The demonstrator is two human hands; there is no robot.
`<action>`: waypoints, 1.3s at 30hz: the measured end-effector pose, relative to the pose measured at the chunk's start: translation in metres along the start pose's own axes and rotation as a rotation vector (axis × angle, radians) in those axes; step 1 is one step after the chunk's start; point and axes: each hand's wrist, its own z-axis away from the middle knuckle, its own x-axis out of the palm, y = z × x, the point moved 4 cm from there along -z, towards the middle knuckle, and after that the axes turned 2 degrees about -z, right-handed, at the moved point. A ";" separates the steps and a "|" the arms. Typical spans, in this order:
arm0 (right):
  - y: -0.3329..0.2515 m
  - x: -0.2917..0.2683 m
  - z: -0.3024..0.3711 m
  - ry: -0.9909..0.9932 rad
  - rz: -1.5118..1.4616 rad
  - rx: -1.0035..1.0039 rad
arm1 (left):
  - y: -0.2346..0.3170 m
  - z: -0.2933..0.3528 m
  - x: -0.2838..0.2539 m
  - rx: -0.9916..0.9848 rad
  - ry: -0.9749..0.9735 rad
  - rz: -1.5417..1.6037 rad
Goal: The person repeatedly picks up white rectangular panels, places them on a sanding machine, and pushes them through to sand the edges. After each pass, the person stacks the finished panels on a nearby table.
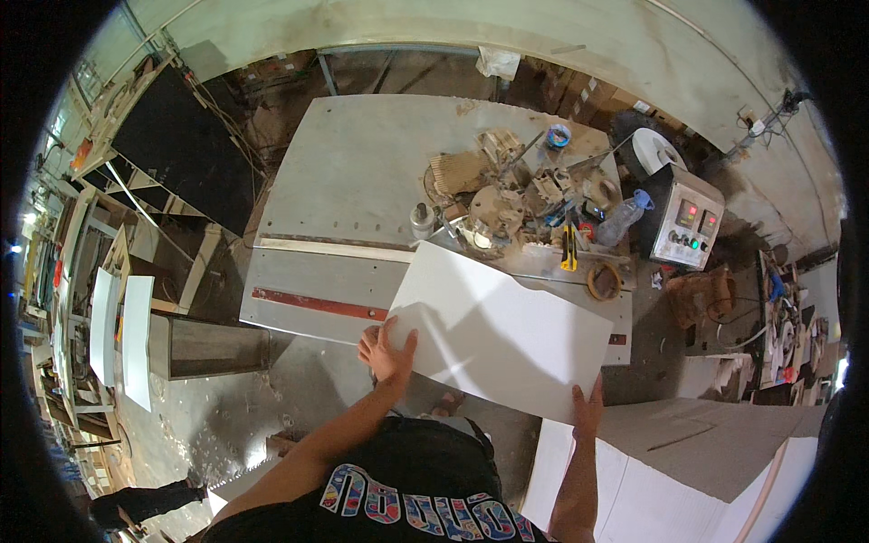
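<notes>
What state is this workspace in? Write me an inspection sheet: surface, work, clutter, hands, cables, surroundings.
Surface: grey table with holes and a red strip.
Work: white panel over the table's near side; contact unclear.
Clutter: dusty parts heaped on the table's right half, with a yellow cutter, a brown roll and a clear bottle.
Hands: left hand and right hand hold the panel at its near corners.
Cables: wires on the right wall; ends unclear.
Surroundings: control box with lit lamps right of the table; a person at lower left.

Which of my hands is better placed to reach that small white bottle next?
Probably the left hand: it holds the white panel at its left end, nearer the small white bottle. The right hand holds the right end, farther off.
</notes>
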 end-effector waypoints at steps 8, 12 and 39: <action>-0.038 0.064 0.003 0.085 0.173 0.021 | -0.013 -0.051 -0.004 -0.101 0.256 -0.044; -0.050 0.095 0.007 0.074 0.153 0.051 | -0.028 -0.080 -0.013 0.020 0.300 -0.043; -0.066 0.286 0.063 0.095 0.078 0.172 | -0.006 -0.054 -0.011 0.062 -0.175 -0.041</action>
